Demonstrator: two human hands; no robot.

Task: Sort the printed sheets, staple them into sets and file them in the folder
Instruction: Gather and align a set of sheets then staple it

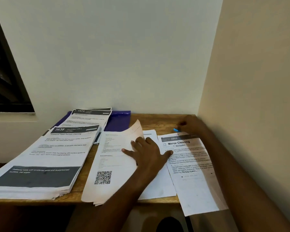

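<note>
Two stacks of printed sheets already laid out at left of frame: the thick "3638" stack [45,158] at lower left, the "1573" stack [89,118] behind it at centre-left, resting on the purple folder [119,121] that lies flat against the wall. Centre frame, on the wooden table [159,120], a set with a QR code [107,166], top page curling upward, pinned under the left hand [147,151] with fingers straight and spread, pressing rather than gripping. To its right, a "Mirror Cleaning" sheet [189,166] hanging past the table's front edge. Upper right of the table, right hand [191,124] curled near a small blue object [176,130], likely the stapler, though too blurred to name; contact or grasp impossible to tell. Judged from the layout: sorting well advanced, stapling seemingly under way, nothing visibly filed inside the folder yet, loose sheets left to join.
</note>
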